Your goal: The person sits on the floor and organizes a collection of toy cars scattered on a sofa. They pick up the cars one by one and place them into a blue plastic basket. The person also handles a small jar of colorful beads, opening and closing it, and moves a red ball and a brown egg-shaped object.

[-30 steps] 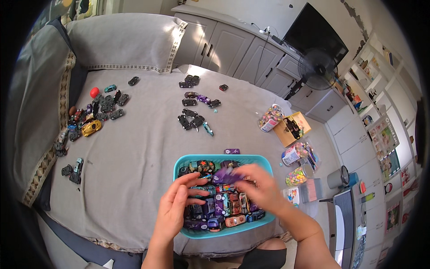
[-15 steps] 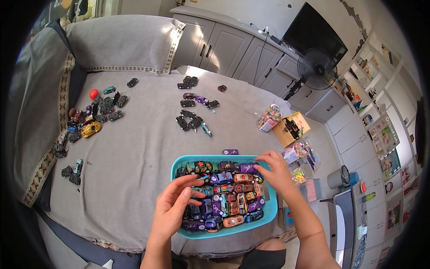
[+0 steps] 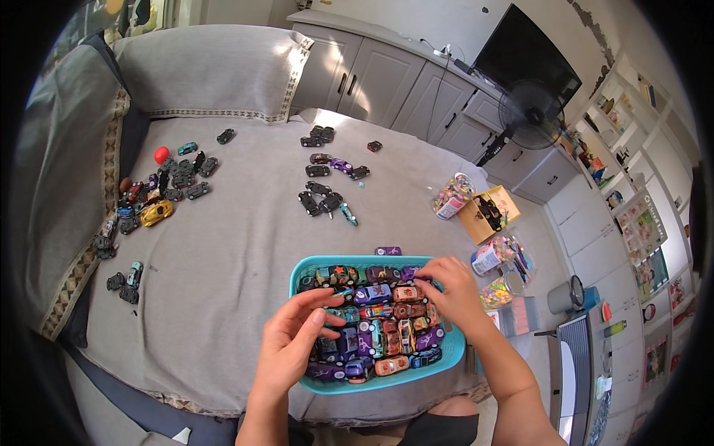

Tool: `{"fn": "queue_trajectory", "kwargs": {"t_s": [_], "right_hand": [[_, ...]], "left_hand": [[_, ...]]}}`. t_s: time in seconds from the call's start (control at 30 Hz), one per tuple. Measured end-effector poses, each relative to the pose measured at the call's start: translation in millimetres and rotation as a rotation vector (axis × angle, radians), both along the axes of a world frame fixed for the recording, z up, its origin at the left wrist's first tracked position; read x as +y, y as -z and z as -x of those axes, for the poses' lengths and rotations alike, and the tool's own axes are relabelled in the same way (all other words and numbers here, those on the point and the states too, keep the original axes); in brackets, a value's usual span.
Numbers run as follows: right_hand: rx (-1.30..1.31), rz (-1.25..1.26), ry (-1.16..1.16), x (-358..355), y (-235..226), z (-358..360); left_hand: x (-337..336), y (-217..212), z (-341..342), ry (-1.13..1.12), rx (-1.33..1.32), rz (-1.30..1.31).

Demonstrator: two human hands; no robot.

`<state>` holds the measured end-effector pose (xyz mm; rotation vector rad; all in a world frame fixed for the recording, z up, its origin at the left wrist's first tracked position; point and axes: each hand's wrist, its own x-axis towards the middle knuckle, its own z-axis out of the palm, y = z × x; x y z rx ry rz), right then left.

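While the left grip (image 3: 290, 338) sits over the left side of the teal basket (image 3: 357, 260), fingers spread, thumb apart and holding nothing, the right grip (image 3: 455, 291) is at the far right corner. Its bent fingers are right at a purple car (image 3: 407, 273), but the hand covers part of it, so I can't tell whether they're pinching it or only pressing.

What a tidy load! Toy cars (image 3: 372, 295) lie packed side by side, some lengthways, some crossways, likely so every gap gets used and nothing rolls. That left palm seems placed to steady the rows.

And look, 1 more: another purple car (image 3: 387, 251) lies just beyond the far rim, on the grey cover (image 3: 223, 297). Further out come loose clusters, dark cars (image 3: 308, 202) in the middle and a heap at left with a yellow car (image 3: 156, 213).

On to the print: 1 jar (image 3: 452, 195) of bright bits wears a pale label with coloured lettering, small pictures decorate several car roofs, and a poster (image 3: 643, 223) on the right bears lettering too.
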<state>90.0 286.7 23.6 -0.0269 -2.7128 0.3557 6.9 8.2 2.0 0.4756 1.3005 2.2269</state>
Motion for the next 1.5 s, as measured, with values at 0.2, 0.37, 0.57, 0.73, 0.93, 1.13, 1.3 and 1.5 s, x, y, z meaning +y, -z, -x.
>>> {"fn": "queue_trajectory", "kwargs": {"t_s": [0.2, 0.37, 0.57, 0.73, 0.93, 1.13, 1.3, 1.5], "right_hand": [[-0.064, 0.146, -0.169, -35.3, 8.0, 8.5], [-0.052, 0.135, -0.340, -70.3, 3.2, 21.6], [-0.070, 0.048, -0.363, -84.6, 5.1, 32.9], [-0.057, 0.091, -0.333, -86.2, 9.6, 30.9], [-0.121, 0.145, -0.301, -90.4, 1.5, 30.3], [-0.064, 0.473, -0.027, -96.9, -12.2, 2.8], [0.121, 0.410, 0.050, -89.4, -1.9, -27.6], [0.140, 0.468, 0.079, -84.9, 13.2, -42.4]], "left_hand": [[-2.8, -0.6, 1.0, -0.191, -0.014, -0.017], [-9.5, -1.4, 4.4, -0.272, 0.058, 0.033], [-14.7, -2.4, 5.6, -0.262, 0.029, -0.006], [-18.9, 0.6, 10.3, -0.295, 0.025, -0.009], [-17.4, 7.5, 11.6, -0.266, 0.021, -0.002], [-36.1, 26.3, 32.1, -0.410, 0.031, 0.066], [-79.1, 63.1, 65.2, -0.761, 0.279, 0.470], [-222.5, 140.1, 141.9, -1.175, 0.549, 1.242]]}}
